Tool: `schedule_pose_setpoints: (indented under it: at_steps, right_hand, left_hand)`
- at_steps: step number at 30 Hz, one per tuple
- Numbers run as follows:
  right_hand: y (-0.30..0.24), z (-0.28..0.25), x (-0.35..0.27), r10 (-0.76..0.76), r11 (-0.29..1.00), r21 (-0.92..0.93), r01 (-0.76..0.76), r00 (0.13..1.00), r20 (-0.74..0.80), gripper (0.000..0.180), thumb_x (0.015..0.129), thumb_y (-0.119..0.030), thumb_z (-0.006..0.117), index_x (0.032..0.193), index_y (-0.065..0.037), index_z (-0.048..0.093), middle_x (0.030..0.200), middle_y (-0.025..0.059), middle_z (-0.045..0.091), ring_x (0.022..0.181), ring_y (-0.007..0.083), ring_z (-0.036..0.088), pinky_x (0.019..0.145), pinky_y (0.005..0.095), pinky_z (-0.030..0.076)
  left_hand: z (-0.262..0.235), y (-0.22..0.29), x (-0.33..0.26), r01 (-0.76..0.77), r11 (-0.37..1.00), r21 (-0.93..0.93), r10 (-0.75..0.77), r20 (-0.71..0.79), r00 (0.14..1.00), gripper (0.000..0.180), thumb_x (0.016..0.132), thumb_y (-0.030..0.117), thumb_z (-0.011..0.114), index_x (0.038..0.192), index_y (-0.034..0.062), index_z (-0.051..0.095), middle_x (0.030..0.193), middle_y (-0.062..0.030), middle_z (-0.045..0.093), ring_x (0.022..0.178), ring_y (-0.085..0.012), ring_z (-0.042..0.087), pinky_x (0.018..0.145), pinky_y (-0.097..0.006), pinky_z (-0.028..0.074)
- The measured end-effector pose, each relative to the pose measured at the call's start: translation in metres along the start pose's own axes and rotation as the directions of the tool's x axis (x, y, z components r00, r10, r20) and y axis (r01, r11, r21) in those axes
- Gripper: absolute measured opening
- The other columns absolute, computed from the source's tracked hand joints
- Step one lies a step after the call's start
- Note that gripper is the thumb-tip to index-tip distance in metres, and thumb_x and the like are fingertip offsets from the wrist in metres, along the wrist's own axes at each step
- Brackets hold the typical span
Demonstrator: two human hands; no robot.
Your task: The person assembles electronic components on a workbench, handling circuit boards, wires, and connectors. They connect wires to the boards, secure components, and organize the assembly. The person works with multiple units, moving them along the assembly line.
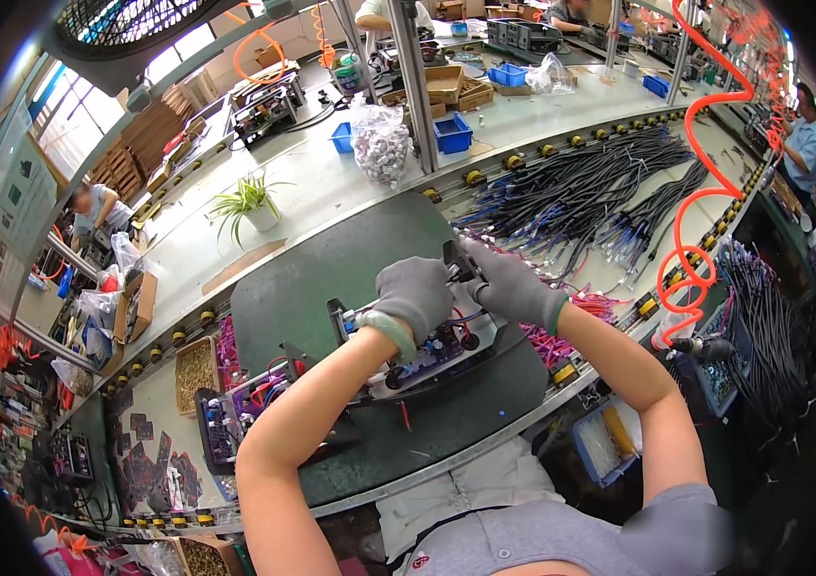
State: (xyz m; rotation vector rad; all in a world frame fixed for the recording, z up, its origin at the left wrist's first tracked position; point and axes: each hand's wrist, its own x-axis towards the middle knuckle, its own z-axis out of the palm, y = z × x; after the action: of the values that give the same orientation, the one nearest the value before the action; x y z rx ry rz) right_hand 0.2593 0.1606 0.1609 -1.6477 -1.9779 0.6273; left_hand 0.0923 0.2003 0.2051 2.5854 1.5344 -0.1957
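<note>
On the dark green work mat (307, 245) in front of me rests an open electronic chassis (417, 370), with purple circuit boards, wires and black plates showing. Both of my hands wear grey gloves and meet over its far right part. My right hand (520, 285) is closed on a small black bracket-like piece (461, 261) standing up there. My left hand (414, 296) has its fingers curled against the same spot; what lies in them is hidden. Beside my left forearm sits another purple circuit board assembly (221, 422), joined by wires toward the chassis.
Black cables (571, 192) lie bundled at the far right. A coiled orange air hose (691, 259) hangs on the right with a power driver (705, 348) at its end. A box of screws (197, 374) stands left, a potted plant (256, 206) beyond. Other people work farther off.
</note>
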Motion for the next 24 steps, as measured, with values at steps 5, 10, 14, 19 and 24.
schedule_pose_setpoints:
  at_steps: [5,10,14,19,24]
  right_hand:
    - [0.005,0.004,0.0,-0.059,0.998,0.028,0.06,0.997,-0.047,0.042,0.087,-0.018,0.058,0.127,-0.004,0.05,0.103,0.0232,0.066,0.1,0.0405,0.065,0.088,0.0475,0.051]
    - [0.006,0.005,-0.002,-0.067,0.996,0.055,0.07,0.996,-0.051,0.043,0.087,-0.017,0.059,0.126,-0.002,0.05,0.099,0.0232,0.066,0.099,0.0395,0.065,0.086,0.0472,0.052]
    - [0.006,0.009,-0.004,-0.055,0.998,0.032,0.058,0.994,-0.091,0.044,0.086,-0.017,0.06,0.126,0.0,0.05,0.1,0.0237,0.066,0.097,0.0395,0.066,0.084,0.0471,0.053]
    - [0.009,0.02,-0.002,-0.091,0.995,0.02,0.096,0.979,-0.18,0.048,0.086,-0.016,0.061,0.13,0.001,0.05,0.101,0.0241,0.066,0.096,0.0397,0.066,0.083,0.0473,0.053]
    - [0.011,0.006,-0.009,-0.241,0.97,-0.044,0.237,0.94,-0.243,0.046,0.089,-0.019,0.062,0.131,-0.002,0.053,0.103,0.02,0.067,0.094,0.0396,0.066,0.082,0.0462,0.053]
  left_hand:
    - [0.006,-0.005,-0.004,-0.017,0.999,-0.04,0.015,-0.049,0.999,0.026,0.087,0.032,0.059,0.092,0.0119,0.075,0.087,-0.0141,0.072,0.086,-0.034,0.071,0.077,-0.046,0.056]
    - [0.006,-0.009,-0.007,-0.041,0.996,-0.083,0.037,-0.053,0.998,0.024,0.087,0.031,0.058,0.088,0.0121,0.073,0.084,-0.0141,0.071,0.084,-0.0334,0.07,0.077,-0.046,0.056]
    - [0.016,-0.003,-0.005,-0.063,0.997,-0.048,0.056,-0.143,0.988,0.019,0.084,0.027,0.061,0.085,0.0123,0.073,0.081,-0.0134,0.071,0.08,-0.0331,0.071,0.072,-0.045,0.056]
    - [0.033,0.004,0.003,-0.129,0.986,0.105,0.149,-0.21,0.966,0.012,0.081,0.02,0.063,0.081,0.0129,0.073,0.078,-0.0117,0.071,0.073,-0.0321,0.071,0.064,-0.044,0.056]
    - [0.026,-0.004,-0.014,-0.155,0.988,0.03,0.157,-0.279,0.947,0.022,0.092,0.026,0.056,0.083,0.0105,0.069,0.075,-0.0148,0.069,0.076,-0.0336,0.071,0.068,-0.046,0.056]
